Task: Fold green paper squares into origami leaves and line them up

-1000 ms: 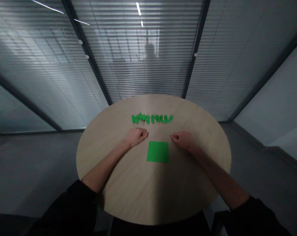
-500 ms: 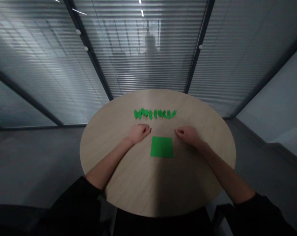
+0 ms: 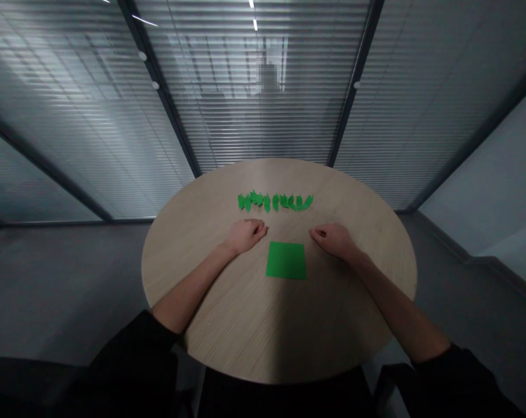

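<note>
Although my view has shifted a touch over the last moment, nothing on the table has moved, and my hands are where they were. My left hand [image 3: 246, 236] rests on the tabletop loosely closed, its fingers folded in and holding nothing. My right hand [image 3: 334, 241] lies relaxed and empty, its fingers lightly curved against the wood. Neither hand has taken hold of anything.

Between my hands, and slightly nearer to me than my fingertips, lies a flat green paper square [image 3: 286, 260], touching neither hand. Just beyond my hands, small green leaf-shaped cutouts [image 3: 275, 201] form a close row, some overlapping, running from ahead of my left hand to ahead of my right.

Beneath them is a round pale wooden table [image 3: 332, 325], with my left forearm [image 3: 193, 296] lying across it and my black left sleeve [image 3: 132, 360] ending near the edge on my side. Ahead of my hands, past the far rim, stands a glazed wall with slatted blinds [image 3: 263, 116], and grey floor [image 3: 58, 278] spreads out to my left.
</note>
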A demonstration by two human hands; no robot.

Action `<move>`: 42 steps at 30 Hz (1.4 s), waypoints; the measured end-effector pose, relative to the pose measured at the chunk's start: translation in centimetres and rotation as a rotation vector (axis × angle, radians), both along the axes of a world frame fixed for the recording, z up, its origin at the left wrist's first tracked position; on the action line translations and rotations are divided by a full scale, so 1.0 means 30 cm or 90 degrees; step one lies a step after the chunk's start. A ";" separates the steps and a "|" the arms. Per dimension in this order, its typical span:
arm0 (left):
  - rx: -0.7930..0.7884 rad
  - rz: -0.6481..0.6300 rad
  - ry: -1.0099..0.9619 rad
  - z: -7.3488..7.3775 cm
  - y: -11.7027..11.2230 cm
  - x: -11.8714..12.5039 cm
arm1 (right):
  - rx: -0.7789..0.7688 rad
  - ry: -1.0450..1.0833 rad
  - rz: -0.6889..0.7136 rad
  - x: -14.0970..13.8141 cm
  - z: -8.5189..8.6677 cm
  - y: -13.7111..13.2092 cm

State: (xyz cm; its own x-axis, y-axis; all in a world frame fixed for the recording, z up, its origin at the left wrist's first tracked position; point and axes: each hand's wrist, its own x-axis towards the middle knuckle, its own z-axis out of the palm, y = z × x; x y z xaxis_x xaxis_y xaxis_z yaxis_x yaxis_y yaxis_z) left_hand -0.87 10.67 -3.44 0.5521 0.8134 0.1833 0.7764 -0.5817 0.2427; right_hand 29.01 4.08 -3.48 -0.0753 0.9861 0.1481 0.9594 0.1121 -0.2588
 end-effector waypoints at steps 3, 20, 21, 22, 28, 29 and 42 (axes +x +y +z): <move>0.002 0.001 -0.002 -0.005 0.003 -0.001 | -0.002 0.002 0.002 0.001 0.001 0.000; 0.004 0.010 0.003 -0.005 0.003 -0.001 | -0.008 0.001 -0.006 -0.002 0.007 -0.002; 0.003 0.010 0.005 -0.002 0.001 -0.001 | -0.008 0.000 -0.006 -0.003 0.008 -0.003; 0.002 0.010 0.006 0.001 0.000 -0.001 | -0.008 0.000 -0.005 -0.003 0.008 -0.002; 0.004 0.005 0.010 0.007 -0.005 0.000 | -0.014 -0.003 -0.007 -0.002 0.007 -0.001; 0.005 0.005 0.010 0.006 -0.005 0.000 | -0.015 -0.003 -0.009 -0.002 0.007 -0.002; 0.002 0.003 0.003 0.006 -0.004 -0.001 | -0.006 -0.013 -0.008 -0.002 0.004 0.000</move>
State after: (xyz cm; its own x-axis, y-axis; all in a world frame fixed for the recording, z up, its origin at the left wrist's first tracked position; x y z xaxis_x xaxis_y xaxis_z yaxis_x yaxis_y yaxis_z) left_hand -0.91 10.54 -3.26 0.5489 0.8156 0.1831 0.7804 -0.5785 0.2374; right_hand 28.94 4.07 -3.34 -0.0655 0.9884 0.1370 0.9658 0.0973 -0.2402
